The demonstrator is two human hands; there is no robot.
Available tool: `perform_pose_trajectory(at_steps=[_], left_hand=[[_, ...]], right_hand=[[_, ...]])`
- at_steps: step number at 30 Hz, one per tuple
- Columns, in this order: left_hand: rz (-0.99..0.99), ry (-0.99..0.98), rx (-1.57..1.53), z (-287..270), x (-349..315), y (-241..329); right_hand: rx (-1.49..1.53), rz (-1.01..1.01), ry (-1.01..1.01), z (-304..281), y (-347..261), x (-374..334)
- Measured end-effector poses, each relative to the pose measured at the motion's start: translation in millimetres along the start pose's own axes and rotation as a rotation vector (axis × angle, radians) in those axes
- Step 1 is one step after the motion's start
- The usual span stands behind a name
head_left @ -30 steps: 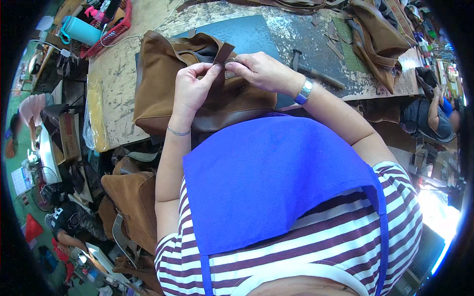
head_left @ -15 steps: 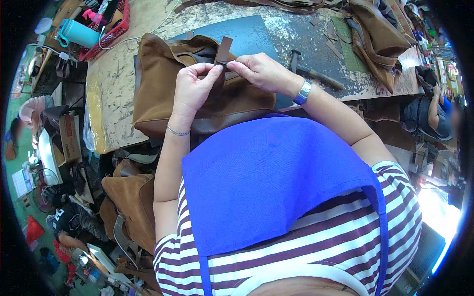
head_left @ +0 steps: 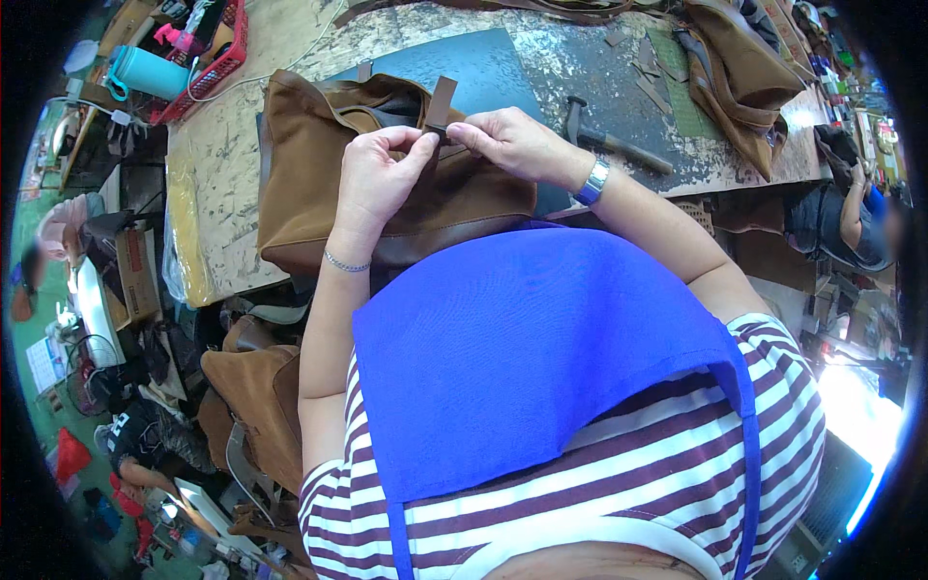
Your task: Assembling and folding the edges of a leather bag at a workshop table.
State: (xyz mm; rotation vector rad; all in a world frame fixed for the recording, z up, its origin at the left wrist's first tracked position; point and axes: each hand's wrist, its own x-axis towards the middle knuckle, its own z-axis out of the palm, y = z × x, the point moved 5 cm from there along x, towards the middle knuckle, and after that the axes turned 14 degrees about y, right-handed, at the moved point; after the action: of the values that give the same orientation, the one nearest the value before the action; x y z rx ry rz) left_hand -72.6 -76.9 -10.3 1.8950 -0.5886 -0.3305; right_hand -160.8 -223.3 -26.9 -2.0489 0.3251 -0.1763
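A brown suede bag (head_left: 311, 184) with darker leather trim lies on the worktable in front of me, its opening at the top. From the opening's near side a short brown leather strap (head_left: 441, 100) sticks up. My left hand (head_left: 379, 176) pinches the strap's lower part between thumb and fingers. Just right of it, my right hand (head_left: 510, 143) is closed in a pinch at a small dark band around the strap. The fingertips partly hide that band, so its exact kind does not show.
A hammer (head_left: 623, 145) lies right of my hands. Behind the bag is a blue-grey sheet (head_left: 478, 63); a green mat (head_left: 684, 92) with scraps and another brown bag (head_left: 749, 82) lie farther right. A red basket (head_left: 230, 70) and turquoise mug (head_left: 150, 74) stand far left. People sit on both sides.
Very little differs. Both hands keep their pinch at the strap, with only slight finger shifts, and the whole view has moved a touch.
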Motion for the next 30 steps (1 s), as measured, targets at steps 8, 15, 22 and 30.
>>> perform_pose_trajectory(at_steps=[8,15,22,30], left_hand=[[-0.039,-0.018,0.006,2,2,-3],[-0.038,0.047,-0.102,-3,2,-10],[-0.107,0.062,-0.275,-7,4,-2],[-0.093,0.126,-0.215,-12,12,-2]], right_hand=[[0.07,0.034,-0.009,1,3,1],[0.24,0.029,0.064,-25,19,9],[-1.005,-0.091,0.531,-138,97,46],[-0.487,-0.236,0.265,-86,82,56]])
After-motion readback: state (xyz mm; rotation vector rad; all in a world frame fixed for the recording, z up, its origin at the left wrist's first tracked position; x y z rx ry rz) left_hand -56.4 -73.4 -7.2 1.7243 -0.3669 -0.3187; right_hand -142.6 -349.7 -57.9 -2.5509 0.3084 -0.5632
